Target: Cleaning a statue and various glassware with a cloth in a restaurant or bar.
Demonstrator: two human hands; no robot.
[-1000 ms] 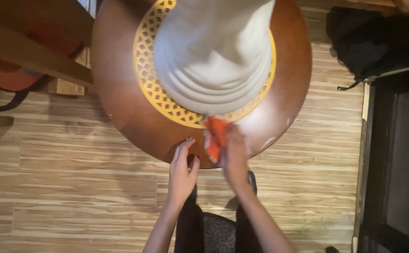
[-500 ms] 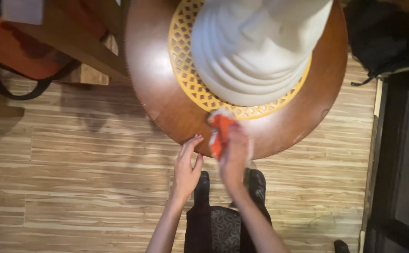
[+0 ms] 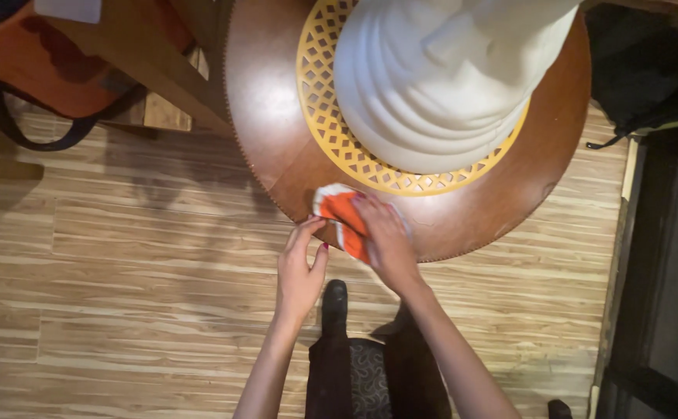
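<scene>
A round brown wooden table carries a yellow lattice mat with a large white ribbed lamp or vase on top. My right hand presses an orange and white cloth flat on the table's near edge. My left hand rests with its fingertips on the table rim, just left of the cloth, holding nothing.
Light wood plank floor lies below. An orange bag with a black strap and a wooden board sit upper left. A black bag and dark furniture stand on the right. My dark shoe shows under the table.
The view has shifted so the table sits further right and up. My right hand has slid the cloth leftward along the table's edge; my left hand stays at the rim.
</scene>
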